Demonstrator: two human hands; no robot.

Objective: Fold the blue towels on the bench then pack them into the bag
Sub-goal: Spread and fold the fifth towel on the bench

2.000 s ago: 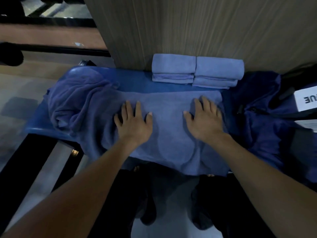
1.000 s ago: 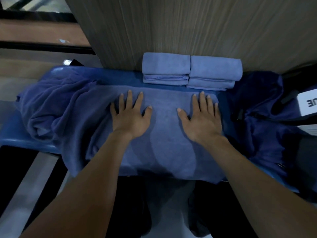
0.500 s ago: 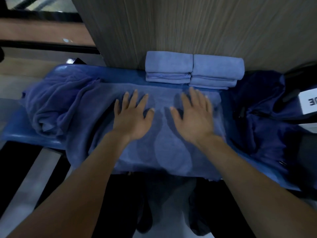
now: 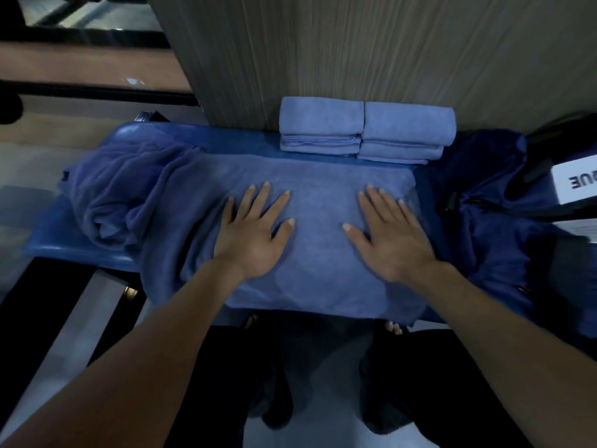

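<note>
Head camera looks down on a blue padded tabletop (image 4: 226, 137) set against a wood-grain wall (image 4: 355, 46), and the largest thing on it is the spread towel (image 4: 319, 253), lying flat across the middle with its near edge hanging over the front. That overhang is the main risk as I judge it: if the next fold is pulled toward the body, the weight of the hanging part could drag the whole cloth off onto the floor. To the left a crumpled heap of towels (image 4: 119, 195) lies touching the spread one, seemingly overlapping its left edge, so lifting that edge may snag the heap and pull it along or skew the fold. On the right the dark blue bag (image 4: 504, 240) lies slumped, its mouth not clearly open; packing could stall or rumple the folds if it is not held wide. A white box (image 4: 578, 182) rests on it. Behind, two folded stacks (image 4: 365, 130) sit side by side against the wall, just beyond the far edge of the spread towel, where a forward sweep could nudge them askew. The left hand (image 4: 248, 240) and the right hand (image 4: 391, 240) both rest palm down with fingers splayed, gripping nothing; uneven pressing may leave creases.
</note>
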